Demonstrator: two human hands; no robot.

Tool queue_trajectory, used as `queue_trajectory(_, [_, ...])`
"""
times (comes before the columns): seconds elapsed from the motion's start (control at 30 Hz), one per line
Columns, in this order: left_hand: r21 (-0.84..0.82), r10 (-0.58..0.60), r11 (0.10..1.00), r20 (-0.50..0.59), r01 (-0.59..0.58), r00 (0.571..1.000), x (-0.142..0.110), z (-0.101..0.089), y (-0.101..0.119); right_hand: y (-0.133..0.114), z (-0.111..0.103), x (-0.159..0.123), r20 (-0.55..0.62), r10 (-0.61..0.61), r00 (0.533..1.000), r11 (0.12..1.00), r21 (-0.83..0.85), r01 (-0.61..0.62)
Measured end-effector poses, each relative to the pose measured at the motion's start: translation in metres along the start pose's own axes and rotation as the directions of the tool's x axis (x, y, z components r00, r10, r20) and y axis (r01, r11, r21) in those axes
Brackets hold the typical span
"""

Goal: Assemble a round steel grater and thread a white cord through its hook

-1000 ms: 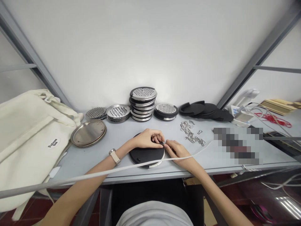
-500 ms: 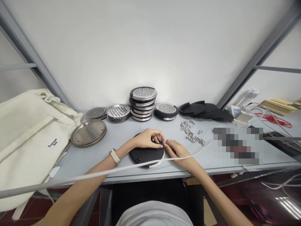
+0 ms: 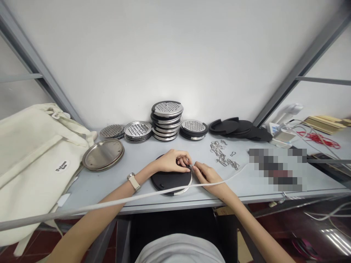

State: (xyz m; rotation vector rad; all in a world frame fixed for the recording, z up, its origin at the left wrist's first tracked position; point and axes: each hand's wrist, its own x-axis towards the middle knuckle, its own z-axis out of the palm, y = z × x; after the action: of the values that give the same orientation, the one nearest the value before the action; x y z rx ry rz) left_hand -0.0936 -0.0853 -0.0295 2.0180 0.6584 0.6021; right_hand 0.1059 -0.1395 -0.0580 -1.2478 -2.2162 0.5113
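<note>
A round black disc [image 3: 171, 179] with a silvery metal rim showing at its right lies flat on the table in front of me. My left hand [image 3: 175, 161] rests over its upper part, thumb and curled fingers pinched at the disc's right edge. Right beside it, my right hand [image 3: 205, 173] has its thumb and forefinger pressed together on a small shiny metal clip [image 3: 191, 166] at that edge. The fingertips partly hide the clip. Similar metal clips [image 3: 221, 153] lie in a loose pile to the right.
Behind stand a tall stack of round graters [image 3: 167, 120], a lower grater stack [image 3: 194, 128] and perforated metal discs [image 3: 138, 129]. Plain metal plates [image 3: 102, 155] lie left, near a cream bag [image 3: 35, 157]. Black discs [image 3: 238, 128] overlap at back right. A white cable [image 3: 153, 193] crosses in front.
My right fingers have shifted slightly at the disc's edge, and more of the shiny metal shows between the fingertips. My left hand stays in place.
</note>
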Motion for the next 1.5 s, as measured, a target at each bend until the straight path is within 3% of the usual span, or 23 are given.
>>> queue_trajectory(0.43, [0.057, -0.002, 0.998, 0.014, 0.001, 1.000, -0.0002, -0.0008, 0.0016, -0.0025, 0.0036, 0.0028, 0.020, -0.086, 0.996, 0.994, -0.073, 0.088])
queue_trajectory(1.5, [0.080, 0.026, 0.996, 0.015, -0.027, 1.000, 0.0005, -0.0005, 0.0026, -0.0032, 0.0002, 0.0017, 0.011, -0.054, 0.999, 0.998, -0.034, 0.054])
